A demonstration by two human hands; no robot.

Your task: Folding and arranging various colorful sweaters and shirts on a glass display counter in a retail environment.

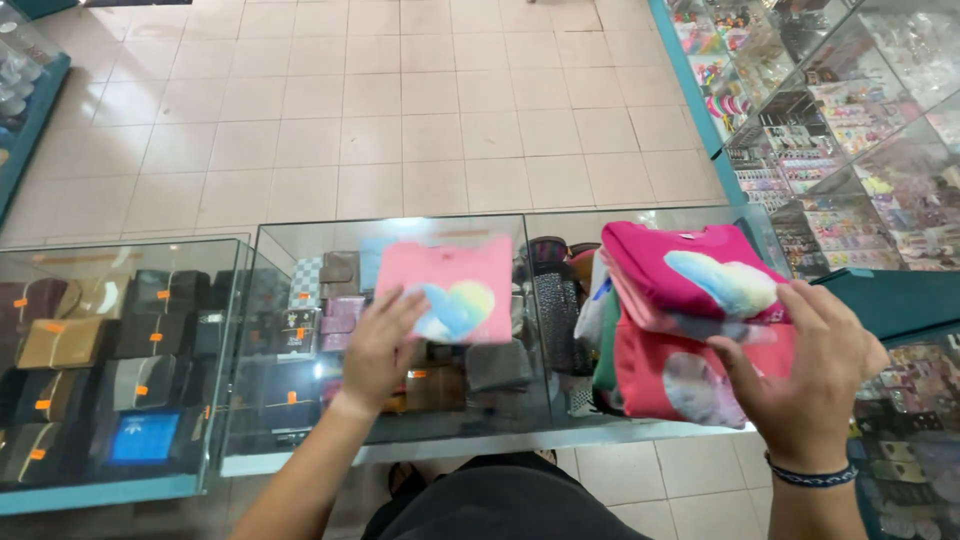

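Observation:
My left hand (381, 345) rests flat on the lower left corner of a folded light pink shirt (462, 270) with a pastel heart print, lying on the glass counter top (290, 300). My right hand (810, 365) grips the side of a stack of folded shirts (680, 330) on the counter's right part. The top shirt of the stack (640, 255) is bright pink with a pale heart; below it lie a coral-red one and others in white and green. A dark beaded bracelet (812, 475) circles my right wrist.
Under the glass sit wallets and purses (100, 340) with orange tags. A glass showcase (850, 130) full of small hair accessories stands at the right. Pale floor tiles (400, 110) stretch beyond the counter. A teal-edged cabinet (25, 100) is at the far left.

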